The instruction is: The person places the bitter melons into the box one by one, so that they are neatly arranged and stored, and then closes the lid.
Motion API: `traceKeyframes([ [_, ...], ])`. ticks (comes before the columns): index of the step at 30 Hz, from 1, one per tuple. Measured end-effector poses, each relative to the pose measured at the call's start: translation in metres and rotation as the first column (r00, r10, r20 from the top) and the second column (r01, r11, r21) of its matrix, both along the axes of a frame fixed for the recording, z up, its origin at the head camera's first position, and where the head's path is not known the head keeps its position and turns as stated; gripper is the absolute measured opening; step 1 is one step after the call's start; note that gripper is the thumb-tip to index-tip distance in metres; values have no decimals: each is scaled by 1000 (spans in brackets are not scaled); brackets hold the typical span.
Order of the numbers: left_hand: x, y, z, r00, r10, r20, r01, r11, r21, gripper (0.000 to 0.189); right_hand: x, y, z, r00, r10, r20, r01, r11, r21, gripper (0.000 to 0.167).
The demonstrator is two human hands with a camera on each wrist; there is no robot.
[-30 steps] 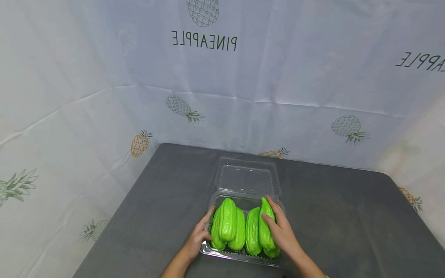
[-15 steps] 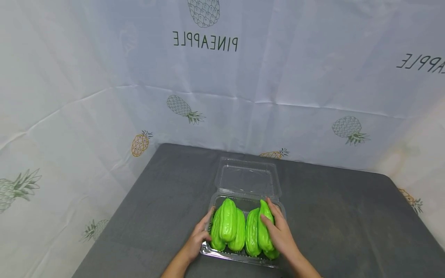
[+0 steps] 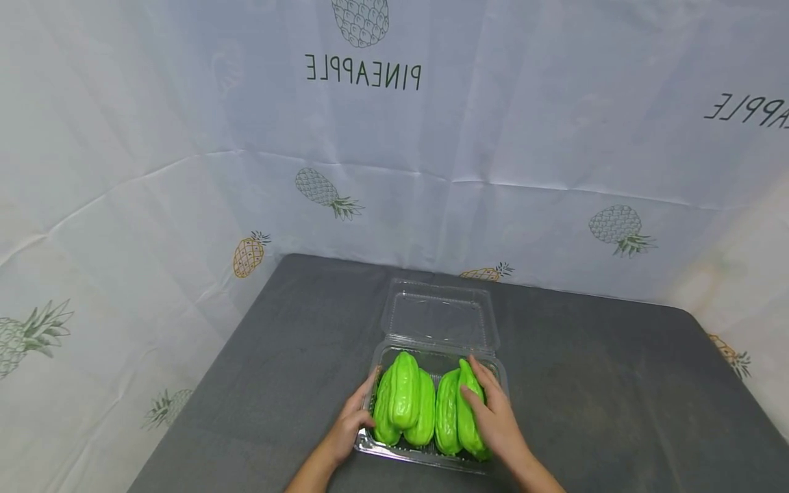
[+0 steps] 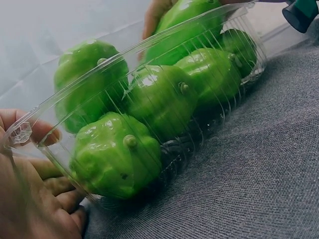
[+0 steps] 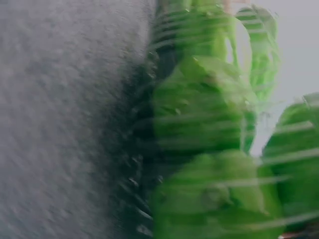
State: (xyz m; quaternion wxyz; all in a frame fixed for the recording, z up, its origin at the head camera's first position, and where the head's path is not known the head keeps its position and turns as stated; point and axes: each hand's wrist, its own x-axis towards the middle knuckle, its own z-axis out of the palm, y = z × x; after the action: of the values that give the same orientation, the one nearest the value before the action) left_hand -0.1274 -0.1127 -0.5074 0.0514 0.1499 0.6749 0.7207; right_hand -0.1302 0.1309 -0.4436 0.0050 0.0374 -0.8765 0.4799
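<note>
A clear plastic clamshell box holds several bright green, ridged bitter melons. At its left wall my left hand grips the rim, thumb over the edge and fingers outside, as the left wrist view confirms. My right hand holds a bitter melon at the box's right side, thumb on top and fingers along the right. This held melon lies above the others in the left wrist view. Another melon is stacked over the left pair. The right wrist view is blurred, with melons behind the ribbed plastic wall.
The hinged clear lid lies folded back behind the box. Dark grey cloth covers the table. A white curtain printed with pineapples surrounds the back and sides. A dark green object shows at the left wrist view's corner.
My right hand has shifted slightly left and nearer with the bitter melon, settling it lower against its neighbours; the melon beneath is now covered. My left hand and the box have stayed put.
</note>
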Motion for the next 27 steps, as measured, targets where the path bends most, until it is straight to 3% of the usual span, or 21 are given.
traceKeyframes([
  [8, 0, -1, -2, 998, -12, -65, 13, 1000, 3, 80, 0, -5, -4, 1000, 17, 2, -17, 1000, 6, 55],
  [18, 0, 0, -2, 999, 5, -41, -5, 1000, -4, 80, -3, -4, -4, 999, 31, 6, -31, 1000, -4, 55],
  [27, -1, -1, -4, 998, -5, -61, 5, 1000, 7, 80, -3, 0, 13, 998, 51, 34, -49, 998, -49, 53],
])
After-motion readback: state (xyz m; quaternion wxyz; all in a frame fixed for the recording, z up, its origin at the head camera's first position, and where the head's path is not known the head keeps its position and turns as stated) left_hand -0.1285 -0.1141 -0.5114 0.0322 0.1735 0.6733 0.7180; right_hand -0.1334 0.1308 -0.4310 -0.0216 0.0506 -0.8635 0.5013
